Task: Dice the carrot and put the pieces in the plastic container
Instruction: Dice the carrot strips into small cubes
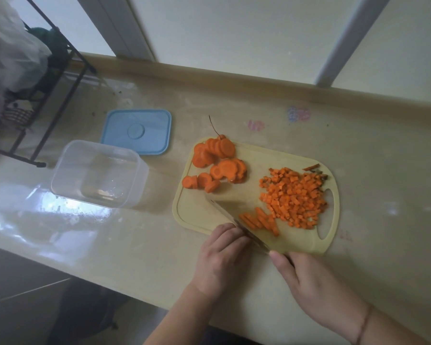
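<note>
Your carrot lies in three lots on the yellow cutting board (192, 215), which serves as the landmark here. The round slices (215, 164) sit in overlapping heaps on the board's far left part, one with a thin root tail pointing off the far edge. The diced pieces (295, 197) form a broad pile on the board's right part, just beside the handle hole. A few long strips (258, 220) lie at the near edge, between the dice and the knife.

The knife blade (228, 210) rests on the board at a slant, its tip toward the slices and its flat beside the strips. Your right hand (309, 287) curls its grip round the knife handle at the board's near edge. Your left hand (220, 260) sits just left of the blade with its fingers bent down at the board's near edge; you cannot tell whether it pinches anything.

Left of the board, on the bench (135, 245), stands the clear plastic container (97, 174), upright and open. Its blue lid (137, 130) lies flat beyond it, apart from the board. A black wire rack (57, 95) stands further left.
</note>
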{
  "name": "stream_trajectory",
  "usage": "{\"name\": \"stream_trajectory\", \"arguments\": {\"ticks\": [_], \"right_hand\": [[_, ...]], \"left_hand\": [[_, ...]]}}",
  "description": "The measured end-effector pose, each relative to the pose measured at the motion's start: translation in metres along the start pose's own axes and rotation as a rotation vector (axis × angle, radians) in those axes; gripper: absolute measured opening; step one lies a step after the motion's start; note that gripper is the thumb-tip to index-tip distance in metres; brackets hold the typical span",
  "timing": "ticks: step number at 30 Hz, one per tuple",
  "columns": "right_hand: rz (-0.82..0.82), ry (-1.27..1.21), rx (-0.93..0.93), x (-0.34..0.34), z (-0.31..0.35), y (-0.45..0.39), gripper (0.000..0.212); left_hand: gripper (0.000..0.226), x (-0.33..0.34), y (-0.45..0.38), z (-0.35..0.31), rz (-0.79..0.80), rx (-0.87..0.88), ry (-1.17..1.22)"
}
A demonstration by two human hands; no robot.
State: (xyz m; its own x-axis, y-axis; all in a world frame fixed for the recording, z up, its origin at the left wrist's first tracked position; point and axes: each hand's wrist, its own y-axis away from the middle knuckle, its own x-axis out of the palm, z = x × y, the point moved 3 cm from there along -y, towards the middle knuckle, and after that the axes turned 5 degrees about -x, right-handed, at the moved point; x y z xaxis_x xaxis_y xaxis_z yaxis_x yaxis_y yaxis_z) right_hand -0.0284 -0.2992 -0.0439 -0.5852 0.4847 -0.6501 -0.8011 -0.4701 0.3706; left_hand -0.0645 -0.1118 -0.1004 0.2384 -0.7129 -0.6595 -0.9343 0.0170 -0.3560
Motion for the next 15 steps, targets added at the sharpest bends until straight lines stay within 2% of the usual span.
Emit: {"name": "stream_trajectory", "arguments": {"ticks": [8, 12, 15], "right_hand": [[0.015, -0.021, 0.008, -0.007, -0.002, -0.004, 0.079], [0.000, -0.081, 0.024, -0.011, 0.006, 0.002, 0.077], [-0.047, -0.131, 0.092, -0.029, 0.001, 0.015, 0.072]], "left_hand": [[0.009, -0.001, 0.000, -0.002, -0.022, -0.009, -0.018], [0.010, -0.002, -0.001, -0.001, 0.022, 0.029, -0.021], [0.025, -0.004, 0.000, 0.004, 0.081, 0.038, -0.052]]}}
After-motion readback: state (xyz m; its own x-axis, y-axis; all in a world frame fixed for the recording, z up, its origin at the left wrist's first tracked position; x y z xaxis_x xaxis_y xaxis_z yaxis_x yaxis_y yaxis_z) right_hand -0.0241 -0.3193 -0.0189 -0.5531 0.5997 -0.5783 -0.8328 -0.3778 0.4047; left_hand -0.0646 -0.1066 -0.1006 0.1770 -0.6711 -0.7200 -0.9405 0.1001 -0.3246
